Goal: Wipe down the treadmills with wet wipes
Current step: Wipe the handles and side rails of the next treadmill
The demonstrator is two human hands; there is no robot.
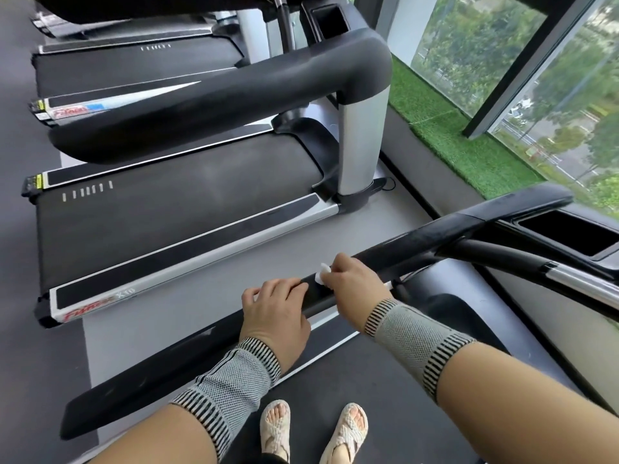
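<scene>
The right hand [351,279] pinches a white wipe [322,272] against the near treadmill's black left handrail [385,254]. Just nearer on the same rail, the left hand [278,309] grasps it, fingers curled over the top.

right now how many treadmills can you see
4: the near treadmill under the person, the next treadmill to its left, a third treadmill beyond, and a blurred fourth treadmill at top; more may be hidden.

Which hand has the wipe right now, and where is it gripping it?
The right hand pinches the white wet wipe at its near end, pressed on the black handrail. The left hand grips the handrail only.
</scene>
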